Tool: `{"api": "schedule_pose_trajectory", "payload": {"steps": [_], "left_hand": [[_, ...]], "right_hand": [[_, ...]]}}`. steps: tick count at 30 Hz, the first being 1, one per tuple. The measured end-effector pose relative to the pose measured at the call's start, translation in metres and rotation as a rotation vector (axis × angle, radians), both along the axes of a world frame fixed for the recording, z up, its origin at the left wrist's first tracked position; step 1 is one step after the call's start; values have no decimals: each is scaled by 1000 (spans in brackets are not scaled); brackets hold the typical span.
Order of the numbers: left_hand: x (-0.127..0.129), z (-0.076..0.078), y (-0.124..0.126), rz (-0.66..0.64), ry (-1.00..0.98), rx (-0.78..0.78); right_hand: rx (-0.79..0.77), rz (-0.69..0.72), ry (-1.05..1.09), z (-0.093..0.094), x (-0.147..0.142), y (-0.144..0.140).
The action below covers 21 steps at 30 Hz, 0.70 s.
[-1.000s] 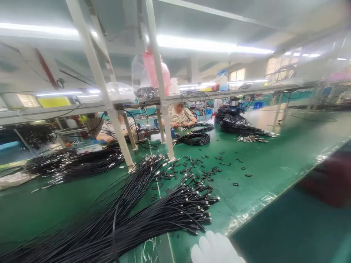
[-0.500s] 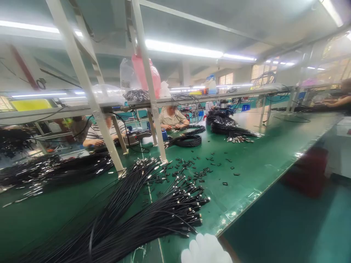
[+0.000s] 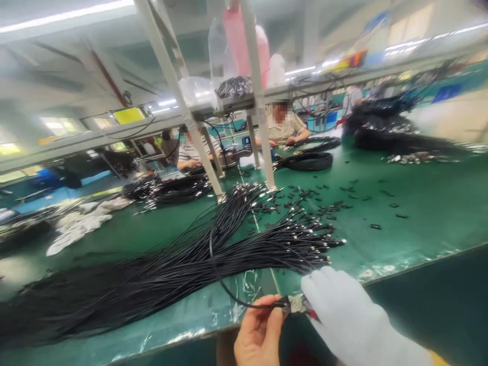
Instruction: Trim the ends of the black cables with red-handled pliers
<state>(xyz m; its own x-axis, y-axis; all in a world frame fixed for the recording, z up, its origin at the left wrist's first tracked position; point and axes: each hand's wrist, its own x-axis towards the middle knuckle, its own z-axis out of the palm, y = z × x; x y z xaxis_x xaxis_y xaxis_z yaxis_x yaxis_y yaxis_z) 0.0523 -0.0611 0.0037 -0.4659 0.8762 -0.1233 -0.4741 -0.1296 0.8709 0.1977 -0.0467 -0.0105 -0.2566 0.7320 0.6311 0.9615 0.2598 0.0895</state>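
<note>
Rags (image 3: 82, 226) of white cloth lie at nine o'clock on the green bench (image 3: 419, 223), just beside a far heap of black cables (image 3: 171, 185). Toward the middle, a broad sheaf of black cables (image 3: 160, 277) fans across the bench from eight o'clock to three o'clock, its plug ends (image 3: 316, 244) crowded together near the front edge. At six o'clock the bare left hand (image 3: 257, 333) is closed, thumb and fingertips pinching a single black cable (image 3: 217, 277) that loops up from the sheaf and comes back down to the hand. Its connector tip (image 3: 295, 304) sits between the two hands, just off the bench edge. At five o'clock the right hand (image 3: 343, 315), in a white glove, is curled with its fingers closed on that same tip from the other side. Small black pieces (image 3: 324, 206) are scattered at two o'clock beyond the plug ends. At twelve o'clock a white frame post (image 3: 261, 101) stands on the bench, and past it two people (image 3: 284, 127) sit at work with coiled cable (image 3: 308, 161) before them
</note>
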Motion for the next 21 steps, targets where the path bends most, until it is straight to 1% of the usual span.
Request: {"api": "schedule_pose_trajectory", "payload": {"steps": [3,5,10,16,19,21], "left_hand": [[0,-5,-1,25,0,-11],[-1,-6,-2,35,10,-14],[-2,-6,-2,50,18,-23],[-2,-10,-2,82,24,-29],[-1,-15,-1,104,93,-10],[-1,-20,-1,137,175,56]], "right_hand": [[5,-41,-15,-5,-3,3],[35,-56,-8,-8,-6,5],[54,20,-15,-14,-7,10],[27,14,-15,-24,-7,10],[-3,7,-13,-22,-7,7],[-32,24,-25,-16,-6,5]]}}
